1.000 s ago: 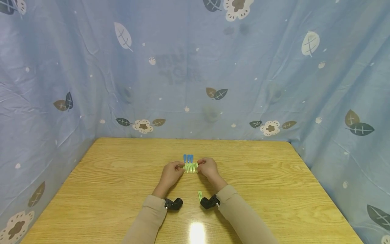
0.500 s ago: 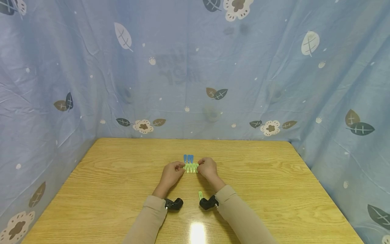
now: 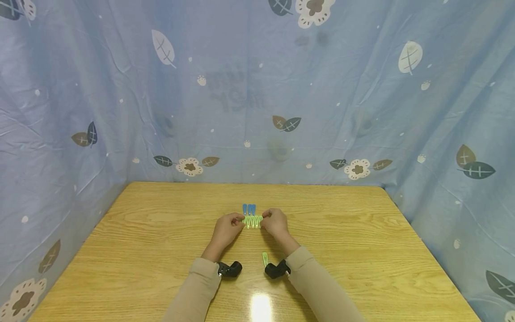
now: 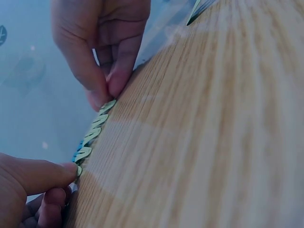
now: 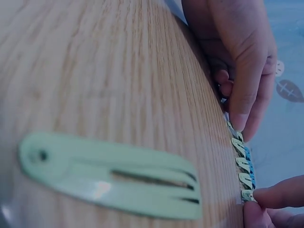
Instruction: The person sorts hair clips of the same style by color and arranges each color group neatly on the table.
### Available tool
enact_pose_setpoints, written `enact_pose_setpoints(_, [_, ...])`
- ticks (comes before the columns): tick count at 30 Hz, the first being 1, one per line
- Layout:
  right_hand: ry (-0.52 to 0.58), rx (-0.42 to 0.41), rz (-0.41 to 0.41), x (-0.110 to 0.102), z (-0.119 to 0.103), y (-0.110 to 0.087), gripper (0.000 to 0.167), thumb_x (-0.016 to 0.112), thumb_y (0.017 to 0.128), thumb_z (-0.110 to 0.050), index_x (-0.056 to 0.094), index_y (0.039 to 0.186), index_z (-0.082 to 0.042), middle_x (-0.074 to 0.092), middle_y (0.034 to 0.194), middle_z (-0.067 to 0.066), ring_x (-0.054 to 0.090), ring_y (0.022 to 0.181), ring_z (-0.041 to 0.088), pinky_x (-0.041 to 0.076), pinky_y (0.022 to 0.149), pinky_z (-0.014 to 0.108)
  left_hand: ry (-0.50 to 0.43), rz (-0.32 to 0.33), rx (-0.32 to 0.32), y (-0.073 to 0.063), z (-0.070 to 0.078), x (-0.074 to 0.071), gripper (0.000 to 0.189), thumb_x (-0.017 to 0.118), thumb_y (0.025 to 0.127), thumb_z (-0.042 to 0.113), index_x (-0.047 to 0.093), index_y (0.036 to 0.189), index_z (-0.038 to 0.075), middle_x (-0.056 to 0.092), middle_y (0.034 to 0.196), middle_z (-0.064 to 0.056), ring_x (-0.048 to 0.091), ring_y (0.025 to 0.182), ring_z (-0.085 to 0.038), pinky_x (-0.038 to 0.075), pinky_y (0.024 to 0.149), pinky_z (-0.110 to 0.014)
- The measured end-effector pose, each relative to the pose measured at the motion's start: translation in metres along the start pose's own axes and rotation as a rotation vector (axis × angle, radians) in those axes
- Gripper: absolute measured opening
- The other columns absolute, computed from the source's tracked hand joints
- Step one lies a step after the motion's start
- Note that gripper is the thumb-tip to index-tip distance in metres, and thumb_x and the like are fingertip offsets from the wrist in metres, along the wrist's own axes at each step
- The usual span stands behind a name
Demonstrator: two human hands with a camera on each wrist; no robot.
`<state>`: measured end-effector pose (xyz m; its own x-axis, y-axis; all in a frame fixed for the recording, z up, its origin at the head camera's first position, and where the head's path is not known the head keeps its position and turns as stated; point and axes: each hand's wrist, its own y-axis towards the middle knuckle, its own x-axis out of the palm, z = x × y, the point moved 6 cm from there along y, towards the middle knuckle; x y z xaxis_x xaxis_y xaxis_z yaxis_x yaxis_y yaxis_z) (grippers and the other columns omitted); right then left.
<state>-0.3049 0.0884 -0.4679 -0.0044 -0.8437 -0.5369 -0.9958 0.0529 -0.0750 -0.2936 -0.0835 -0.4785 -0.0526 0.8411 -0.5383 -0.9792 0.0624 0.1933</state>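
Note:
A side-by-side row of several light green snap hair clips (image 3: 252,222) lies on the table at the middle, with neighbours close together. At its left end, my left hand (image 3: 226,230) pinches the end clip between thumb and finger; the fingertips partly cover it. My right hand (image 3: 276,222) pinches the clip at the right end, and the right wrist view shows its fingertips (image 5: 262,195) on that green clip. Just behind the row are several blue hair clips (image 3: 249,209). One more green hair clip (image 5: 109,175) lies apart, nearer the body, partly hidden by the right wrist camera in the head view.
The wooden table (image 3: 161,250) extends to both sides of the arms. A blue curtain (image 3: 241,89) with leaf and flower prints stands behind it and along both sides. Black wrist cameras (image 3: 230,269) sit low over the tabletop. A bright reflection shines near the front.
Both hands stay at the two ends of the green row. The right hand and wrist have shifted only slightly; the clips look the same.

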Motion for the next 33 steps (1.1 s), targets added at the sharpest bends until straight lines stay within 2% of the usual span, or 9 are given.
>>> enact_pose_setpoints(8, [0.071,0.017,-0.024,-0.005,0.005,-0.006,0.019,0.064,0.081,-0.003,0.066,0.099,0.002,0.066,0.092,0.014,0.063,0.071,0.018,0.052,0.062,0.029,0.001,-0.009,0.002,0.001,-0.001,0.001,0.02,0.067,0.083,0.008,0.072,0.102,0.004,0.062,0.076,-0.003,0.051,0.065,-0.011,0.044,0.059,-0.025])
enact_pose_setpoints(13, [0.088,-0.011,-0.026,-0.01,0.005,-0.012,0.023,0.064,0.077,-0.001,0.065,0.1,0.004,0.065,0.09,0.013,0.06,0.07,0.017,0.051,0.06,0.027,0.006,-0.006,0.004,0.002,-0.002,0.002,0.02,0.067,0.083,0.008,0.071,0.102,0.004,0.062,0.076,-0.003,0.051,0.065,-0.01,0.044,0.06,-0.025])
enact_pose_setpoints(17, [0.096,-0.039,-0.046,-0.012,0.008,-0.017,0.025,0.065,0.078,-0.001,0.064,0.102,0.005,0.065,0.092,0.015,0.061,0.074,0.018,0.052,0.061,0.027,0.007,-0.007,0.007,0.001,-0.002,0.001,0.02,0.067,0.083,0.008,0.071,0.103,0.004,0.063,0.077,-0.003,0.051,0.066,-0.01,0.044,0.06,-0.025])
enact_pose_setpoints(26, [0.174,-0.08,-0.113,-0.016,0.014,-0.03,0.028,0.066,0.084,-0.005,0.062,0.11,0.005,0.064,0.101,0.016,0.061,0.091,0.022,0.052,0.074,0.031,0.012,-0.01,0.001,0.0,-0.002,-0.001,0.02,0.068,0.084,0.01,0.071,0.103,0.004,0.063,0.077,-0.003,0.052,0.066,-0.011,0.045,0.06,-0.026])
enact_pose_setpoints(33, [0.222,-0.12,-0.163,-0.021,0.018,-0.046,0.03,0.065,0.085,-0.002,0.06,0.112,0.008,0.064,0.103,0.017,0.062,0.091,0.022,0.053,0.079,0.031,-0.002,-0.013,-0.014,0.001,-0.002,0.0,0.021,0.068,0.083,0.009,0.071,0.103,0.004,0.063,0.077,-0.003,0.052,0.067,-0.011,0.045,0.061,-0.026])
